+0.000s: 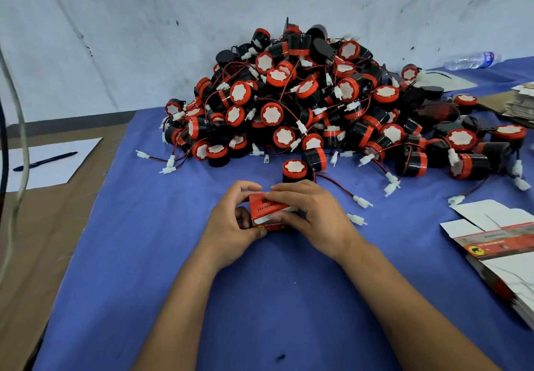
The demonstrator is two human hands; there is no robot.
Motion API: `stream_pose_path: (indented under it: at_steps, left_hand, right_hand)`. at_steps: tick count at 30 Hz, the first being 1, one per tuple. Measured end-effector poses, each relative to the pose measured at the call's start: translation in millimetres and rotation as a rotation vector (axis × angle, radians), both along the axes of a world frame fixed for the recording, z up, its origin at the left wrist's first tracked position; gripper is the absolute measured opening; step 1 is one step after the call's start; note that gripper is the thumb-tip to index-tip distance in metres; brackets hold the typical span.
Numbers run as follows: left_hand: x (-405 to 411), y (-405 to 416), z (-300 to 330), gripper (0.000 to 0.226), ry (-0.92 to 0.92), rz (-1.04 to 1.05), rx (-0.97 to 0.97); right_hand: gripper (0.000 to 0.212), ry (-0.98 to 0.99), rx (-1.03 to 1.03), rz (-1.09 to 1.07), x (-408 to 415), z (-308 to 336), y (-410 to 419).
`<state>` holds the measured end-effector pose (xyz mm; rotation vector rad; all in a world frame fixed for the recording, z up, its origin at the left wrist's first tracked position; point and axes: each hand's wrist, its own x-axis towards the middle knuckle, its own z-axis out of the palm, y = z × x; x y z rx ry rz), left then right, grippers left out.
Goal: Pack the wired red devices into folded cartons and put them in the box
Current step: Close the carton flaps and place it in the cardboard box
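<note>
Blue cloth (144, 255) over table, scuffed white wall (144, 38) behind; device heap (318, 104); left hand (231, 226) and right hand (312, 214) both grasping red carton (264, 207).

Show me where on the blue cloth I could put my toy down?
Bare blue cloth lies left of the left hand, up to the brown cardboard, and near you between the forearms. It is crowded behind the carton, where the device pile sprawls, and right, by the flat cartons.
</note>
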<state>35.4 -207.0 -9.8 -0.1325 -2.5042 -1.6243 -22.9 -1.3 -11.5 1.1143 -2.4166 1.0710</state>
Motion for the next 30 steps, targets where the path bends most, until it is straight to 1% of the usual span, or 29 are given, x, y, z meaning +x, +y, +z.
stream_pose_path:
  at_steps: [2, 5, 6, 8, 10, 13, 15, 18, 22, 25, 26, 27, 29, 30]
  left_hand:
    - [0, 1, 0, 0.068, 0.001, 0.005, -0.024]
    - [0, 2, 0, 0.063, 0.01, 0.003, -0.021]
    - [0, 2, 0, 0.063, 0.011, 0.002, -0.019]
    - [-1, 2, 0, 0.063, 0.01, 0.002, -0.021]
    - [-1, 1, 0, 0.064, 0.011, 0.001, -0.008]
    - [0, 2, 0, 0.066, 0.025, -0.012, -0.037]
    - [0, 3, 0, 0.066, 0.03, -0.02, -0.047]
    - [0, 2, 0, 0.065, 0.024, -0.035, -0.015]
    - [-1, 2, 0, 0.064, 0.021, -0.027, 0.012]
    - [0, 3, -1, 0.06, 0.046, -0.035, 0.015]
    - [0, 3, -1, 0.055, 0.066, -0.035, 0.027]
    - [1, 3, -2, 0.05, 0.084, -0.029, 0.047]
    - [1, 4, -1, 0.039, 0.094, -0.015, 0.093]
    - [1, 4, -1, 0.035, 0.093, -0.012, 0.101]
  right_hand:
    - [0.047, 0.011, 0.0, -0.018, -1, 2, 1]
    - [0.059, -0.069, 0.03, 0.005, 0, 2, 2]
    - [0.059, -0.078, 0.042, 0.015, 1, 1, 3]
    - [0.051, -0.052, 0.035, 0.01, 2, -1, 2]
    - [0.042, -0.057, -0.045, 0.002, 3, 0, -2]
    - [0.025, -0.16, -0.257, -0.004, 3, 3, -5]
    - [0.022, -0.256, -0.296, 0.009, 4, 4, -7]
    - [0.026, -0.355, -0.23, 0.049, 7, 4, -11]
    - [0.033, -0.398, -0.094, 0.095, 10, 5, -10]
    - [0.037, -0.386, -0.072, 0.094, 12, 6, -8]
    - [0.036, -0.384, -0.111, 0.086, 14, 6, -10]
    - [0.032, -0.412, -0.194, 0.078, 15, 6, -11]
    - [0.017, -0.555, -0.427, 0.079, 15, 5, -10]
    - [0.013, -0.617, -0.507, 0.077, 15, 5, -10]
